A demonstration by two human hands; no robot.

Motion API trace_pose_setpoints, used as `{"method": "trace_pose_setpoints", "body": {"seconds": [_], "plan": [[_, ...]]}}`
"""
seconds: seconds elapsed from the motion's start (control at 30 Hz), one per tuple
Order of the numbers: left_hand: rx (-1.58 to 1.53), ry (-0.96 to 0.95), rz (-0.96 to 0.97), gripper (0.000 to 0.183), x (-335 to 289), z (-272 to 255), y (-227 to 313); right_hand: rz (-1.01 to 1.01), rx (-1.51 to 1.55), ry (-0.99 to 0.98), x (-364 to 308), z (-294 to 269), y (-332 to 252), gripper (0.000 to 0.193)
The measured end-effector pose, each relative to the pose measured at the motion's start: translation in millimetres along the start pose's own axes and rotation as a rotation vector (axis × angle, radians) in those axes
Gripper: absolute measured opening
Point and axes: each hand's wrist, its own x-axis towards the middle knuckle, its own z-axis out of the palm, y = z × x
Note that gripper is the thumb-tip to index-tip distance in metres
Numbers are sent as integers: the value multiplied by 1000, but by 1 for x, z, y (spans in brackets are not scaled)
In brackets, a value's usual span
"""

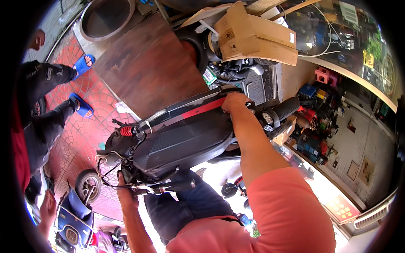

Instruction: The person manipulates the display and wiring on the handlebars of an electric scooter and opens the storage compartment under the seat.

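Scooter (pixel 185 143), long and black-bodied, spans the middle of my view, crosswise in front of the wearer's dark trousers (pixel 181 211) and close by a brown panel (pixel 143 63); whether the ground or the arms bear its weight, I cannot tell from this angle. My right grip (pixel 236 101) is at the far side of the body, fingers curled over its edge near the round lamp (pixel 268 118); I read it as closed on the machine. My left grip (pixel 122 181) is at the opposite end, by the loose cables (pixel 101 168) and the red spring (pixel 126 131); its fingers are hidden behind the frame, so I cannot tell how far open it is or what it has hold of.

I judge the step in hand to be steadying or shifting the machine with one arm towards each end; the next move calls, I think, for a sure hold at the left before any weight is moved, with the cables kept clear of the fingers; both ends should then travel together. I would watch the handlebar (pixel 183 185), which juts close to the trousers and could catch; I would also leave room for the bystander's blue sandals (pixel 80 66) on the red paving (pixel 90 139).
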Motion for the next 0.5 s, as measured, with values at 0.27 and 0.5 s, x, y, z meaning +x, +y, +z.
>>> {"method": "trace_pose_setpoints", "body": {"seconds": [0.27,0.5], "plan": [[-85,-34,-47,57,-97,22,-1,-145,-14,-202,-12,-31,16,63],[-248,-200,-219,55,-159,33,18,-490,721,-36,-3,-73,78,69]]}}
